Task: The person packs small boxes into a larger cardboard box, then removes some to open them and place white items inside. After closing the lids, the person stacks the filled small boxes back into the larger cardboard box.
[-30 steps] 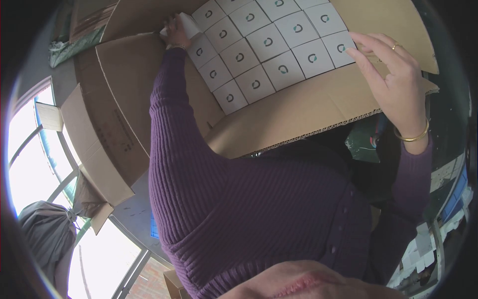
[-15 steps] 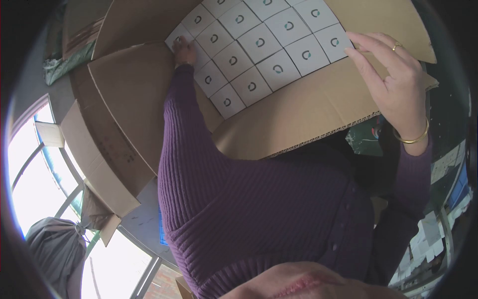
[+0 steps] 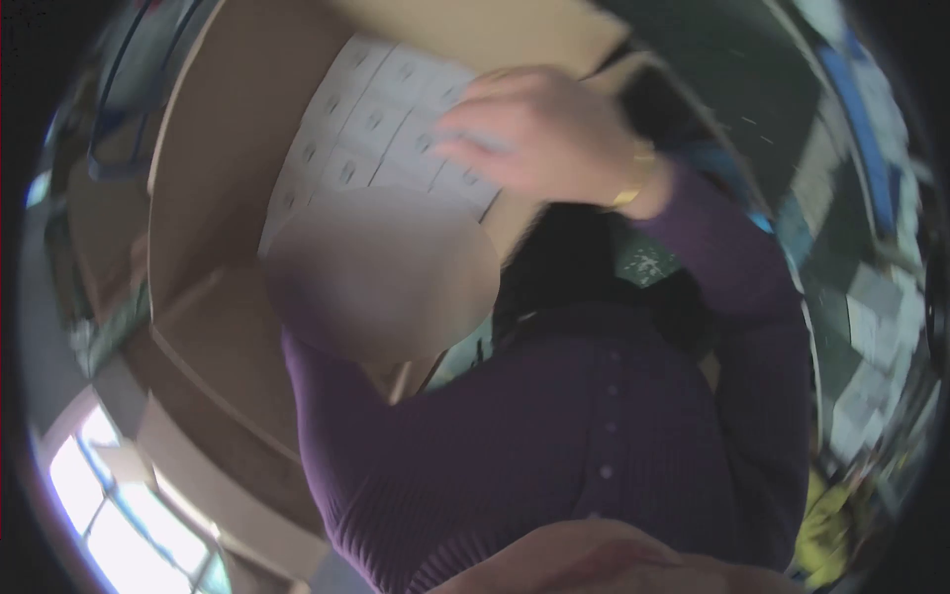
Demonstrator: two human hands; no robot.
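Note:
Rows of small white boxes (image 3: 374, 119), each with a round logo, fill a large brown cardboard carton (image 3: 247, 129). Over their right part hovers my right hand (image 3: 544, 134), wearing a gold bracelet; its blurred fingers point left, thumb and fingers apart, with nothing plainly held. My left hand (image 3: 386, 272) is a large, smeared shape close to the camera, covering the carton's near side and some boxes. Its fingers cannot be made out.
Raised carton flaps (image 3: 534, 30) stand around the boxes. A bright window (image 3: 129, 515) is at lower left. White papers or pieces (image 3: 871, 317) and a yellow item (image 3: 826, 525) lie at the right.
My left hand has left the boxes at the carton's left side and come up near the camera. My right hand has moved left from the right edge over the boxes. The view has turned.

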